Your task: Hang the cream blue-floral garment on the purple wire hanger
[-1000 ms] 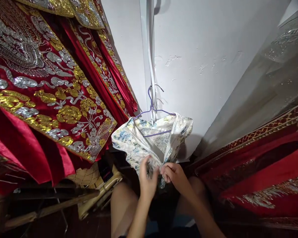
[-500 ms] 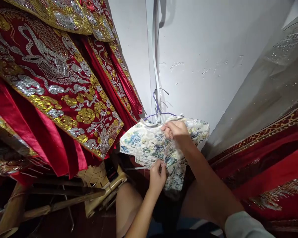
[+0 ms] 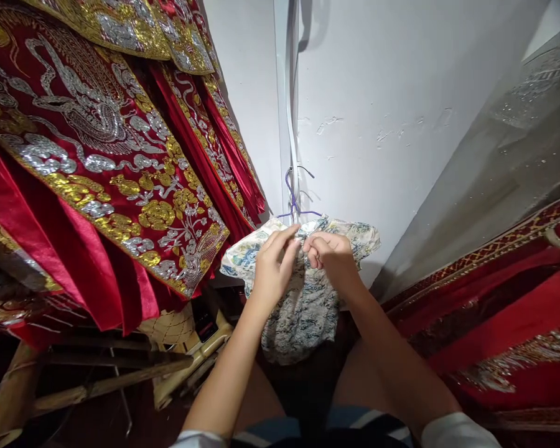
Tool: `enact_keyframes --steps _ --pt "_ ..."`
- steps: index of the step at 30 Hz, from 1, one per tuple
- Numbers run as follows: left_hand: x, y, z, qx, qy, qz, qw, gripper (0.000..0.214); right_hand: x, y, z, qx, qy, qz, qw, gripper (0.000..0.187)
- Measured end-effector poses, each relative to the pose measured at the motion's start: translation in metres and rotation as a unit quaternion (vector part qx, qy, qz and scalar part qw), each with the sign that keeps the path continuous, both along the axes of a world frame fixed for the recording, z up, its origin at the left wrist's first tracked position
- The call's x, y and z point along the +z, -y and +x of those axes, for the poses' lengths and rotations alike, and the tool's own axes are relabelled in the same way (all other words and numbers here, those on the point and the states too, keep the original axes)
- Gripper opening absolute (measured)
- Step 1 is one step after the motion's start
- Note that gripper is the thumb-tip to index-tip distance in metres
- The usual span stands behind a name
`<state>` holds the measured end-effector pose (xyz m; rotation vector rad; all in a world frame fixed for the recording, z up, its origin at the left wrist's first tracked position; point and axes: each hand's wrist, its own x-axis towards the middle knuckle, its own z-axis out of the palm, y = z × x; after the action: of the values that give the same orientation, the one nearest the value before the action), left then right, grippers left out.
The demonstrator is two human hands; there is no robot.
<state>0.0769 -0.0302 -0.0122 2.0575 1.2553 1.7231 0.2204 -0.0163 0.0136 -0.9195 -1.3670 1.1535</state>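
A white short-sleeved shirt [image 3: 301,317] with a blue and yellow floral print hangs on a purple wire hanger [image 3: 294,198]. My right hand [image 3: 329,252] is closed at the neckline, its thumb and curled fingers pinching the shirt's front edge. Just to its left is my left hand [image 3: 276,261], in front of the collar. Its fingers are stretched forward, with the thumb and index fingertips a little apart. Both hands cover part of the neckline, so the exact spot under the fingertips is hidden.
A pale strap [image 3: 290,112] runs down the white wall [image 3: 378,81] to the hanger. Red costumes with gold and silver embroidery [image 3: 107,137] hang at left, above a bamboo frame [image 3: 84,392]. More red fringed cloth [image 3: 518,323] is at right.
My left hand has let go of the lower front edge and moved up to the neckline. My right hand stays at the collar. The shirt front now hangs down straighter.
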Motion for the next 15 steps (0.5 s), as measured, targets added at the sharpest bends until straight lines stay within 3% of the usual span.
enact_keyframes --steps 4,8,10,12,15 --pt "0.020 -0.010 0.014 0.031 -0.037 0.036 0.998 0.007 -0.009 -0.009 -0.003 -0.035 0.047 0.048 0.997 0.020" --pt "0.021 -0.004 0.006 0.096 0.007 0.087 0.992 0.007 -0.045 -0.020 -0.001 -0.051 0.135 0.099 0.985 0.027" --pt "0.019 -0.006 -0.015 0.146 0.087 0.100 0.980 0.008 -0.065 -0.017 0.002 -0.028 0.180 0.083 0.980 0.029" --pt "0.011 -0.013 -0.042 0.166 0.225 0.088 0.956 0.010 -0.082 -0.009 0.007 -0.001 0.191 0.049 0.980 0.029" --pt "-0.012 -0.032 -0.081 0.082 0.486 -0.005 0.870 0.015 -0.097 0.006 0.012 0.042 0.159 0.019 0.986 0.028"
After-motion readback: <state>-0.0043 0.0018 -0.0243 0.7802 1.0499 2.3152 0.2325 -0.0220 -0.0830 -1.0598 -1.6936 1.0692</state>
